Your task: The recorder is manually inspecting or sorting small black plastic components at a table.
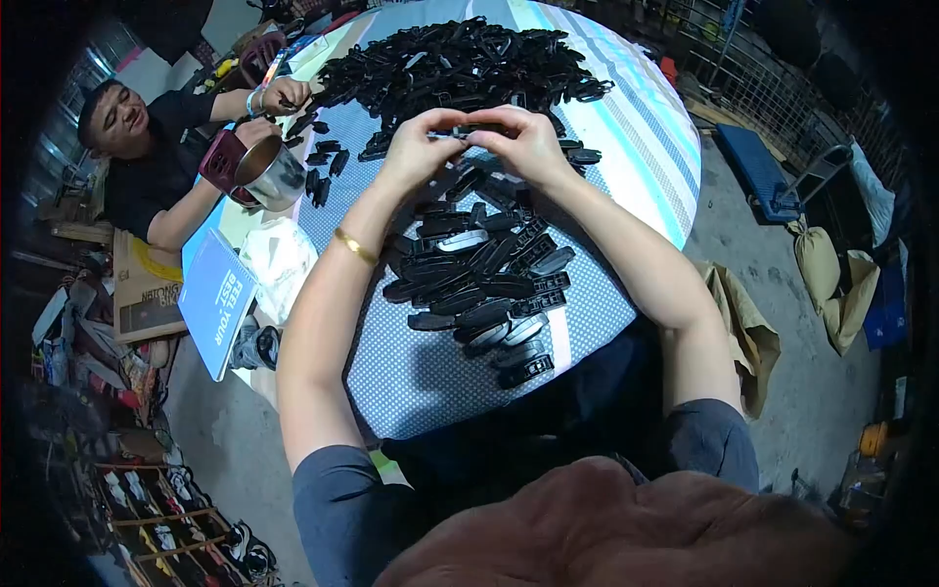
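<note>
My left hand (419, 149) and my right hand (523, 147) meet over the table, fingers closed and thumbs towards each other. Between the fingertips is a small black piece, mostly hidden by the fingers; its exact kind cannot be made out. Just beyond my hands rises a large heap of black oblong plastic pieces (460, 64). Nearer to me, between my forearms, lies a looser pile of similar black pieces (479, 269). Several there show slotted undersides, and a few have greyish shiny faces.
Across the table at left, a co-worker's hands (284, 96) handle pieces. A steel mug (274, 174), a white plastic bag (279, 264) and a blue book (215, 298) occupy the left edge. The patterned tablecloth (391, 382) covers the round table. A blue platform trolley (753, 171) stands at right.
</note>
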Tool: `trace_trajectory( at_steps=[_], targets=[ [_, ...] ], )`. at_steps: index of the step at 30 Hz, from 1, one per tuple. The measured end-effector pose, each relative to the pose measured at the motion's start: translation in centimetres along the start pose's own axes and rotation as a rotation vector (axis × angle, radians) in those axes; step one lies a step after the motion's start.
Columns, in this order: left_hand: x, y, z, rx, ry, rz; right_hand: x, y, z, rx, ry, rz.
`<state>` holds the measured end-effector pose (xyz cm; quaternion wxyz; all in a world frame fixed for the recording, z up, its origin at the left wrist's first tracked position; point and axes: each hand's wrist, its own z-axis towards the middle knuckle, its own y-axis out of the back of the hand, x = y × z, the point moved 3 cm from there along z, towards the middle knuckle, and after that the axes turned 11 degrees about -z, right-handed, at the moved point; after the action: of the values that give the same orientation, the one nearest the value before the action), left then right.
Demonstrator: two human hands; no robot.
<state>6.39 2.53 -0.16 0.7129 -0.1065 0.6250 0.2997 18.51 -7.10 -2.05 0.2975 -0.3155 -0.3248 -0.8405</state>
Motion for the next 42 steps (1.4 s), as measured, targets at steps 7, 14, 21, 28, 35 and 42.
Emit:
trace_trajectory(
  at_steps=[7, 14, 21, 28, 35, 42],
  targets=[
    [0.3, 1.0, -2.3, 0.028, 0.225, -0.801, 1.0, -1.0, -0.7, 0.082, 0.072, -0.173],
    [1.6, 1.7, -1.9, 0.056, 0.129, -0.499, 1.2, -0.6, -0.4, 0.011, 0.163, -0.147],
    [1.2, 1.5, -1.7, -0.093, -0.136, -0.246, 1.5, -0.9, -0.8, 0.000, 0.110, -0.139],
    [0.9, 1.2, -2.0, -0.117, -0.090, -0.232, 1.4, -1.2, -1.1, -0.052, 0.156, -0.167],
    [0.3, -0.8, -2.4, -0.211, -0.103, -0.383, 3.0, -1.2, -1.5, -0.069, 0.154, -0.346],
    [-0.6, 0.4, -2.3, -0.107, -0.175, -0.314, 0.7, -1.7, -0.8, 0.260, -0.127, -0.054]
  ],
)
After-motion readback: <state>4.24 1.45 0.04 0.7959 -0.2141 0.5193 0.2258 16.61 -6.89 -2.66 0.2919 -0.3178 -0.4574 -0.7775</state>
